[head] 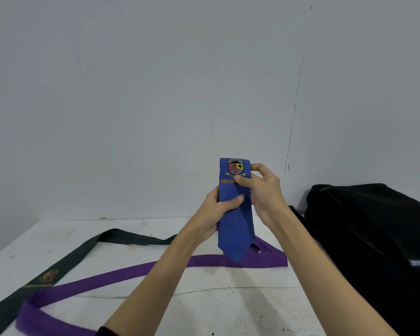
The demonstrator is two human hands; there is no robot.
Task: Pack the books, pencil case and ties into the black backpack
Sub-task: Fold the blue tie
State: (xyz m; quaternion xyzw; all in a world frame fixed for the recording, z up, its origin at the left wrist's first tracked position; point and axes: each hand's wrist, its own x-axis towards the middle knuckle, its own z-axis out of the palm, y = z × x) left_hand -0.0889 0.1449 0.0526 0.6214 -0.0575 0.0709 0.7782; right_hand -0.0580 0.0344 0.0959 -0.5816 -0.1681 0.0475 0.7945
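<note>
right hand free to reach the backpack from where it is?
Probably not yet: the right hand and left hand both grip the blue tie. The path to the black backpack beside it looks unobstructed.

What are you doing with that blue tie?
A person is holding up a blue tie with a school crest, gripping it with both the left hand and the right hand. A purple tie and a dark green tie lie spread on the white table. The black backpack sits at the right, waiting to be packed.
</note>
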